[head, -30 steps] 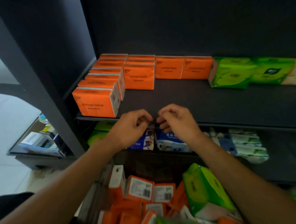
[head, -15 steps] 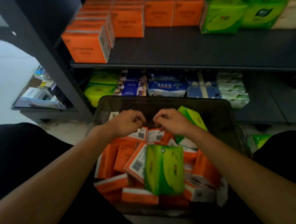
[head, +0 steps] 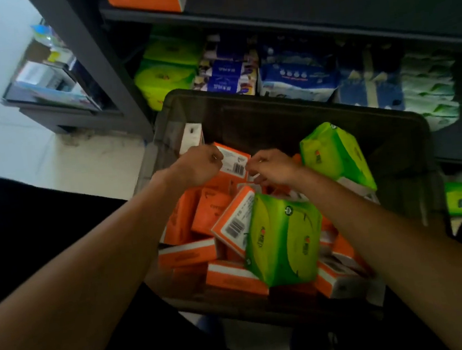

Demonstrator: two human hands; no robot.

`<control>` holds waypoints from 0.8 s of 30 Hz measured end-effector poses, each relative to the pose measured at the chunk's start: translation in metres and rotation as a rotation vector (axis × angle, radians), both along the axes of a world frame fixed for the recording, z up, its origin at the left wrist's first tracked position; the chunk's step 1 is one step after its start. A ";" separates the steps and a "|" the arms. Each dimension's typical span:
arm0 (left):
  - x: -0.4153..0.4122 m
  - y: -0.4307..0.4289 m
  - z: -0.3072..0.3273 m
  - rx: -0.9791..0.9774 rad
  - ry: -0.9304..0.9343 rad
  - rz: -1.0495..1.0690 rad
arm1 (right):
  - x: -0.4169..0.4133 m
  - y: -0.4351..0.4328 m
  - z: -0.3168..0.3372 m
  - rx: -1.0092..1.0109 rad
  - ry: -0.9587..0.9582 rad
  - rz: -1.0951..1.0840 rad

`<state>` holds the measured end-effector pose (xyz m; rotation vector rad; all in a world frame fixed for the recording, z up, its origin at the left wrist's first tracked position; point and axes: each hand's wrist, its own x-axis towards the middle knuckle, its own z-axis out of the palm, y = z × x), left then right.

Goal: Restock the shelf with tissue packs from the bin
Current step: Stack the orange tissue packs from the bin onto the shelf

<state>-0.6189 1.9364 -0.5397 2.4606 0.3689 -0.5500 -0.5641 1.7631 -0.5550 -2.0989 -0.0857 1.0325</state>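
Two curled hands hover low in the dark translucent plastic bin (head: 273, 96), and one orange tissue pack with a white barcode label (head: 234, 163) lies directly between them, leaning on the heap of other orange packs. The left grip (head: 197, 167) sits at the pack's upper-left end, the right grip (head: 272, 167) at its lower-right end. The pack's long axis therefore runs roughly from one grip to the other, and each looks about equally near. Both grips have their fingers drawn in tight. The picture is too soft to show whether the fingers actually pinch the pack's edges or only close just beside it, so I cannot tell. A soft green plastic-wrapped tissue pack (head: 285, 237) lies nearer the person, on top of the heap, and another green one (head: 336, 155) leans just right of the right grip. The dark shelf board (head: 293, 20) to be filled lies ahead and above, so I judge that a lift would go straight up and forward over the bin's far rim.
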 end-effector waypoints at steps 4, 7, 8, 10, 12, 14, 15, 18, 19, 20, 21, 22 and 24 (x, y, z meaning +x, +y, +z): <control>0.014 -0.001 -0.028 -0.069 0.037 0.092 | 0.011 0.019 -0.021 -0.049 0.073 -0.029; 0.021 -0.002 -0.049 -0.096 0.088 0.133 | 0.014 0.030 -0.040 -0.071 0.131 -0.057; 0.025 -0.002 -0.056 -0.095 0.108 0.138 | 0.016 0.035 -0.046 -0.077 0.151 -0.069; 0.033 -0.004 -0.067 -0.088 0.165 0.139 | 0.023 0.040 -0.062 -0.091 0.183 -0.094; 0.037 -0.005 -0.074 -0.107 0.190 0.170 | 0.033 0.038 -0.089 -0.075 0.218 -0.124; 0.038 -0.005 -0.073 -0.127 0.150 0.238 | 0.037 0.036 -0.093 -0.071 0.280 -0.232; 0.039 -0.005 -0.071 -0.144 0.129 0.273 | 0.037 0.034 -0.090 -0.061 0.299 -0.293; 0.040 -0.004 -0.068 -0.222 0.116 0.348 | 0.032 0.028 -0.064 -0.052 0.325 -0.412; 0.039 -0.004 -0.066 -0.230 0.118 0.355 | 0.030 0.025 -0.057 -0.047 0.321 -0.427; 0.037 -0.004 -0.063 -0.237 0.118 0.352 | 0.030 0.021 -0.054 -0.030 0.319 -0.439; 0.034 -0.004 -0.060 -0.248 0.123 0.342 | 0.030 0.017 -0.050 0.000 0.318 -0.459; 0.031 -0.005 -0.057 -0.260 0.117 0.330 | 0.030 0.011 -0.044 0.033 0.314 -0.475; 0.023 -0.007 -0.047 -0.277 0.077 0.313 | 0.030 0.002 -0.027 0.083 0.311 -0.508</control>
